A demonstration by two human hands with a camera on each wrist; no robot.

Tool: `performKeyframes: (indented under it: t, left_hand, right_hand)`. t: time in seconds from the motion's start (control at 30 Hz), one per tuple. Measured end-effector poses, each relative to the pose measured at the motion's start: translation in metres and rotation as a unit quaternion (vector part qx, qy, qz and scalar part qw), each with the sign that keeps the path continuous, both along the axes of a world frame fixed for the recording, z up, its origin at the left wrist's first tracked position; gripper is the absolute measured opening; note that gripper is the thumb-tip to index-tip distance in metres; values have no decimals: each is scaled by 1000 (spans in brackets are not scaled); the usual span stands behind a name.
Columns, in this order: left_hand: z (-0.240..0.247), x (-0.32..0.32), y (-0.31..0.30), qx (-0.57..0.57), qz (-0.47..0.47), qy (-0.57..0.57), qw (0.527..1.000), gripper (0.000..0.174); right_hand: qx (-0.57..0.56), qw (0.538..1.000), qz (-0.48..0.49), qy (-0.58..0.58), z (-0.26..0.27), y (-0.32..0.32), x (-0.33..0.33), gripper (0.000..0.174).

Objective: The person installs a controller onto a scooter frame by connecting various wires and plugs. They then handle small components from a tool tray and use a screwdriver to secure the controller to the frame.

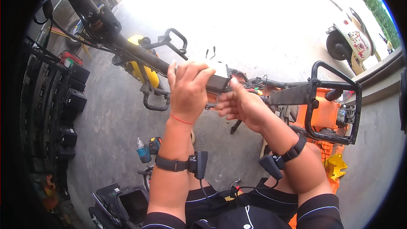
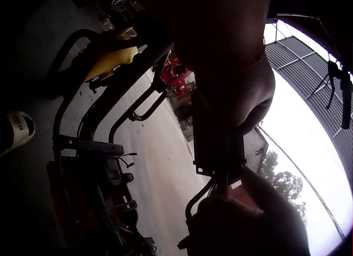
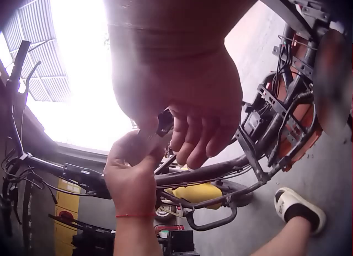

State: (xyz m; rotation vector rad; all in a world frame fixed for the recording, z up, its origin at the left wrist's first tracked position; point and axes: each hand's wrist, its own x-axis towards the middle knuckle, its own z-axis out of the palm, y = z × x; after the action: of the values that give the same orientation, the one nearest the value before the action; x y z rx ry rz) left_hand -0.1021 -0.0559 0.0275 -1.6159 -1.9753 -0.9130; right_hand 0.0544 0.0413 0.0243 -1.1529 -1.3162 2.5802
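My left hand (image 1: pixel 188 87) grips a black finned box (image 1: pixel 218 83) by its left part, thumb and fingers around it, above the bare motorbike frame (image 1: pixel 144 56). In the left wrist view the box (image 2: pixel 205 148) hangs dark against the light, with a cable (image 2: pixel 197 200) curving from its lower end. Beside the box's right end is my right hand (image 1: pixel 246 108), its thumb raised near the box and its fingers loosely bent and spread. Both hands come close together in the right wrist view, where the right hand (image 3: pixel 182 96) hides most of the box.
A blue cordless impact driver (image 1: pixel 144 150) stands on the floor at left. Black racking (image 1: pixel 46 114) lines the left side. Black tubular guards (image 1: pixel 335 101) and orange bodywork (image 1: pixel 316 112) lie right. A cream scooter (image 1: pixel 352 38) is parked outside.
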Motion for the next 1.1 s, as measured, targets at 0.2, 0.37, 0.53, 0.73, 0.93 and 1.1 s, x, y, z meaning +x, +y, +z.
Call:
performKeyframes:
  t: [0.2, 0.37, 0.53, 0.73, 0.93, 1.1]
  left_hand:
    - [-6, -15, -17, -34, 3, 2, 999, 35]
    - [-20, -34, -31, -78, 55, -21, 995, 35]
    - [-34, -39, -34, -120, 93, -19, 988, 39]
    - [-68, -37, -29, -215, 144, -55, 964, 38]
    - [-101, -32, -26, -334, 213, -86, 914, 41]
    - [-117, -30, -26, -368, 225, -68, 899, 44]
  right_hand:
    - [284, 952, 96, -64, -15, 3, 11, 36]
    - [546, 763, 326, -115, -15, -28, 28, 20]
    - [621, 674, 397, -56, -35, -55, 49, 23]
    - [625, 575, 522, -82, -40, -58, 56, 24]
    - [655, 588, 475, -2, -43, -65, 53, 18]
    - [629, 587, 509, -36, -37, -56, 52, 23]
